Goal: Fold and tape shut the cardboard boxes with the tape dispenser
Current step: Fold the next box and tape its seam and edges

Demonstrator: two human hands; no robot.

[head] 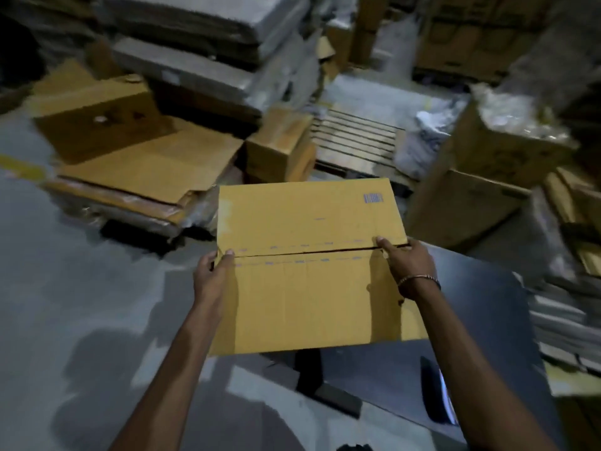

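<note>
A yellow-brown cardboard box [309,288] is in the middle of the view with its two long flaps folded shut, the seam running left to right between my hands. My left hand [211,275] grips the box's left edge at the seam, thumb on top. At the right end of the seam, my right hand [406,265] holds the box with fingers curled over the edge; a thin bracelet circles that wrist. The box sits partly over a dark table [487,320]. A dark object with a shiny edge [435,392], possibly the tape dispenser, lies on the table near my right forearm; it is too blurred to tell.
Flattened cardboard [146,164] is stacked on the floor at the left. Wrapped bundles [201,43] stand behind it. A small box [279,144] and a wooden pallet [354,141] lie ahead. More boxes [481,177] and cardboard stacks crowd the right side. Grey floor [65,288] spreads on the left.
</note>
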